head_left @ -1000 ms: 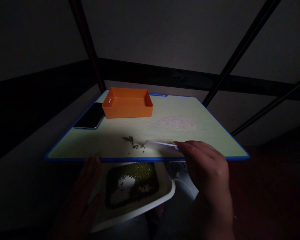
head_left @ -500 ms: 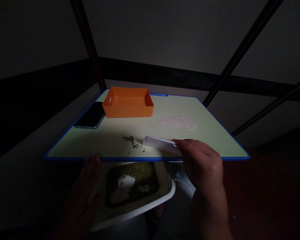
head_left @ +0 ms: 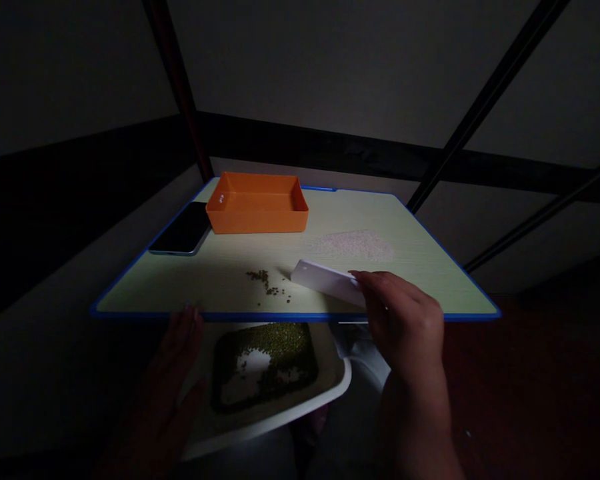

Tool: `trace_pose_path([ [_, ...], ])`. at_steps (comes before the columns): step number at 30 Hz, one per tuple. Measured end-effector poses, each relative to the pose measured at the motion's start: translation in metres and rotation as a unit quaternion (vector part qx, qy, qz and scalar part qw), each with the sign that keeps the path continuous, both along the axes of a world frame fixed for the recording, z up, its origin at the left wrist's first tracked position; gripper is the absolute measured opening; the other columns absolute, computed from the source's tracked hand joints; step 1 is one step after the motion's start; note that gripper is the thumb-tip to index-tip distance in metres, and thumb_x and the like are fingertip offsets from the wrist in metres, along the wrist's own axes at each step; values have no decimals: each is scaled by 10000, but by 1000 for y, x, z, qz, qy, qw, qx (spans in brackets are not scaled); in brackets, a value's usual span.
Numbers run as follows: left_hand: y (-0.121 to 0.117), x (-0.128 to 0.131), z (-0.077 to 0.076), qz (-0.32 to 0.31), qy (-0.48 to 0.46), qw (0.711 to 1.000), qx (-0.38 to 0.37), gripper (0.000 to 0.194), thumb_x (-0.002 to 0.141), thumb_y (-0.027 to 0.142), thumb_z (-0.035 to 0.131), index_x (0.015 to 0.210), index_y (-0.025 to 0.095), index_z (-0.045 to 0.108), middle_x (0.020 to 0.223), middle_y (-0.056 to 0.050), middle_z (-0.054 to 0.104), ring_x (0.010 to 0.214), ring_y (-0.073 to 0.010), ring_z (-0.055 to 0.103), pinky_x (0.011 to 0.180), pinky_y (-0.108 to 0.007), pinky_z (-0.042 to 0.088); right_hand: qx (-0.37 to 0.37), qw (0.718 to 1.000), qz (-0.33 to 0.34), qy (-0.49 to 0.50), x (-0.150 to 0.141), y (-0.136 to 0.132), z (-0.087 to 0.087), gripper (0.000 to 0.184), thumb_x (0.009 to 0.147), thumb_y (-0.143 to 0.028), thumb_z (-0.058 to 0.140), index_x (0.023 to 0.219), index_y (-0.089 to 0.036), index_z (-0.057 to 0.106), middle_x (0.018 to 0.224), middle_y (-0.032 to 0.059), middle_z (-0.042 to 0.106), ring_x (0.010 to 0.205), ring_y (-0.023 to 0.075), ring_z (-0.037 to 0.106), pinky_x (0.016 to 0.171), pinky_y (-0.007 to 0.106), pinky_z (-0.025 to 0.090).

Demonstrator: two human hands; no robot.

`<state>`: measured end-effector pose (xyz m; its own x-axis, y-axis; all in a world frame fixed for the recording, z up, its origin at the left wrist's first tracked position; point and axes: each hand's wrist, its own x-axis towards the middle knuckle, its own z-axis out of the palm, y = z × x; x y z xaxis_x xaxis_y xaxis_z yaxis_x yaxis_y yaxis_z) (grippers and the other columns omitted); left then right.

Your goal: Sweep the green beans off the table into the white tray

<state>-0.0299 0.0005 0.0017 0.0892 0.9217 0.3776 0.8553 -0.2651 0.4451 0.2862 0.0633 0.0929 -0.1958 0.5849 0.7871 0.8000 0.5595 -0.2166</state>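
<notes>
My right hand (head_left: 405,320) pinches a white flat plastic scraper (head_left: 325,280), tilted, its free end pointing left over the table. Just left of that end, a small scatter of green beans (head_left: 267,280) lies on the tabletop. Dim in shadow, my left hand (head_left: 173,367) has its fingers stretched out, with the tips by the table's front edge and the thumb near the rim of a white tub (head_left: 330,400). Many green beans (head_left: 285,347) cover part of the tub's bottom, below the table edge.
The pale table (head_left: 220,267) has a blue edge. An orange bin (head_left: 257,222) stands at the back left, beside a dark phone (head_left: 183,230). A thin patch of pale pinkish grains (head_left: 357,245) lies right of centre. Panelled walls (head_left: 320,67) rise behind.
The scraper's free end has lifted a little and shifted slightly right, away from the scattered beans. My left hand has hardly moved.
</notes>
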Motion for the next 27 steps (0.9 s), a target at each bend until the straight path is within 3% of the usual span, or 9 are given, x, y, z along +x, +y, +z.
trace_pose_path([
  [10,0,-1,-1,-4,-1,1000,-21,637,918,343,373,1486,417,94,1653,44,101,1510,-254,113,1185,-557,222,0,999,33,-8,-16,9,-4,254,911,-87,478,988,-127,716,846,95,764,771,190,708,671,331,565],
  [27,1,-2,-4,-6,2,1000,-1,629,913,359,380,1488,396,127,1647,38,136,1504,-253,139,1165,-546,229,-38,998,58,-5,5,1,5,196,896,-78,511,924,-153,690,830,67,750,752,182,690,669,314,543],
])
